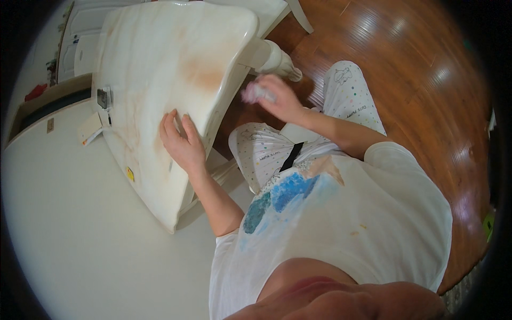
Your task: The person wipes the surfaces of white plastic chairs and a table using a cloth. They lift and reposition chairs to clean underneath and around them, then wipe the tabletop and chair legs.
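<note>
A glossy cream tabletop (160, 60) with brown marbling and a curved edge fills the upper left. My left hand (182, 140) rests on it near the edge, thumb and fingers apart. Beyond the table's edge, above my lap, my right hand (276, 96) is closed around a crumpled pink and whitish thing (256, 93). That thing is blurred, so its material is unclear. Far across the tabletop sits a small dark device (103, 98), with a thin black object (109, 119) beside it. A small yellow packet or label (130, 174) lies by the table's far left edge.
A carved cream table leg (282, 64) stands past my right hand. White furniture with a slanting leg (301, 18) is at the top. Wooden flooring (420, 100) spreads to the right. A pale wall or panel (80, 224) borders the table, with papers (91, 129) beside it.
</note>
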`<state>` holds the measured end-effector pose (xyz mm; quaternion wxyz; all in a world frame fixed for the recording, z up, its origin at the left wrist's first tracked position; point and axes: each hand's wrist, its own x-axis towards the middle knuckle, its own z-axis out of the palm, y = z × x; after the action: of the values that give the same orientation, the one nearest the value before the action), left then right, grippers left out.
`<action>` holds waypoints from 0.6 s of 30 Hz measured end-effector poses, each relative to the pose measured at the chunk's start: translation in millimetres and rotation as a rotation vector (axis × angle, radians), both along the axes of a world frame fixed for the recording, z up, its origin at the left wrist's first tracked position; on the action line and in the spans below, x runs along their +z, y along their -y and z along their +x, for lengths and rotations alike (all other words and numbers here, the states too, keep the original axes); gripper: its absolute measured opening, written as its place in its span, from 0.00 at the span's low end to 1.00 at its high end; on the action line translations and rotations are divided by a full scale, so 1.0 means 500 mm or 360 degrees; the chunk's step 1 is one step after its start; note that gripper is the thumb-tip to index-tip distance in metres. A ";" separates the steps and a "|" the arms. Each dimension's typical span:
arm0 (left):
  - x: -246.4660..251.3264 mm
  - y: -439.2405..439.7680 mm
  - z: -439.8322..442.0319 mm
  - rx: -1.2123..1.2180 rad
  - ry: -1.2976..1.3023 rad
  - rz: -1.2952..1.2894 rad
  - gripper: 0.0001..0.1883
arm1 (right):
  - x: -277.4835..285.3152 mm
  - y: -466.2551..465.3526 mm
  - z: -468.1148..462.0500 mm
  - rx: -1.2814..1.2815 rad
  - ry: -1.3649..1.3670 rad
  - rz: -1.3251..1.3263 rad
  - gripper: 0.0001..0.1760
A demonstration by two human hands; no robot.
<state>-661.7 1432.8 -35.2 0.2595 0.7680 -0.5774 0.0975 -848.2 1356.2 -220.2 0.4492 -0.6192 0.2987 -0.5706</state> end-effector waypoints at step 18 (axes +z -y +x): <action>0.005 0.001 -0.024 0.0075 0.0112 0.0039 0.17 | -0.150 0.198 -0.058 -0.0471 -0.0329 0.0207 0.19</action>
<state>-673.9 1432.3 -32.9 0.2274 0.7805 -0.5690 0.1235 -877.2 1257.0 -295.4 0.3664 -0.5936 0.4671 -0.5433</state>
